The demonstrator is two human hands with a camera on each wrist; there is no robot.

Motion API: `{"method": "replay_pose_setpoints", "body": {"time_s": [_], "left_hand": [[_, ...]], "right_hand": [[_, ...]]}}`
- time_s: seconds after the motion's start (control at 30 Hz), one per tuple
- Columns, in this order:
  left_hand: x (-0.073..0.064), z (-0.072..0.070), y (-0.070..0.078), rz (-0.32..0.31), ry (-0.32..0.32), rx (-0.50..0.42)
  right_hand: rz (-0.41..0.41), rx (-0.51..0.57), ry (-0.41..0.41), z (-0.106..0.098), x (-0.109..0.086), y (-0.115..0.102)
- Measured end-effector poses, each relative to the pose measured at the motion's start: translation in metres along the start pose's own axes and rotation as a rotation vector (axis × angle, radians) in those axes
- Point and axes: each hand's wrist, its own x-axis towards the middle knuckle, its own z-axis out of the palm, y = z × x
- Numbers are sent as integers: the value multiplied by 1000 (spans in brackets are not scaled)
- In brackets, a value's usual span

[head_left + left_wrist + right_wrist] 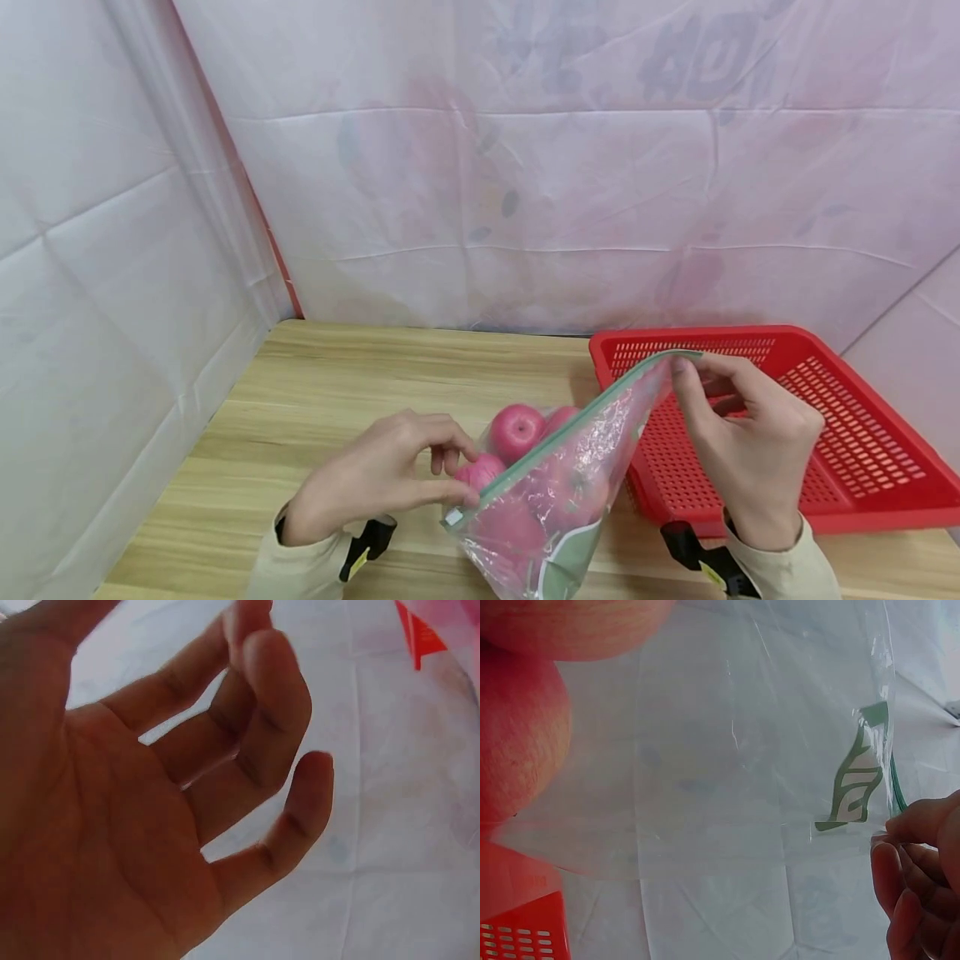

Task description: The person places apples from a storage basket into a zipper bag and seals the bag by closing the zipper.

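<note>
In the head view a clear zip bag (570, 483) with a green zip strip and green print slants upward to the right, several red apples (517, 434) at its lower end. Between its thumb and bent fingers, my right hand (750, 442) pinches the raised upper corner. The right wrist view also shows this pinch near the green print. Beside the bag's left end is my left hand (390, 471), thumb and forefinger apart at either side of a pink rounded shape (482, 472). Its other fingers (262, 712) bend loosely in the left wrist view. A white slider (453, 517) sits by the thumb.
A red plastic basket (885, 479) with slotted walls stands on the right of the wooden table (360, 379), partly behind the bag and right hand. White printed sheets (570, 183) hang behind and at the sides.
</note>
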Motion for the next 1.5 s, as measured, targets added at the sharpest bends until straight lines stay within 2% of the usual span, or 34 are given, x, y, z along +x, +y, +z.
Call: {"method": "replay_pose_setpoints", "body": {"time_s": [0.17,0.33,0.4,0.47,0.6,0.7,0.77,0.97,1.1,1.3,1.4,1.5], "left_hand": [[8,10,3,1,-63,19],[11,16,9,2,-167,-57],[11,16,10,14,-175,-64],[11,15,10,21,-156,-47],[7,9,7,11,-47,-2],[3,4,4,-4,53,-12],[0,0,2,13,135,-21],[-6,-9,3,102,368,-53],[-7,-13,3,208,493,-106],[-7,-18,4,368,689,-82],[-8,-19,8,414,739,-105],[-9,-19,12,453,761,-165]], "right_hand": [[10,-12,-19,-1,0,-1],[8,-12,-20,-1,1,-2],[5,-9,-15,-1,0,-1],[1,-6,-6,-1,0,-1],[-3,-1,10,0,0,0],[-12,0,13,1,0,1],[-19,5,14,2,-1,1],[-53,24,-2,2,-4,-1],[-90,64,25,2,-6,-4],[-128,227,134,3,-7,-13],[-151,392,205,4,-7,-17],[-181,555,291,5,-8,-17]]}}
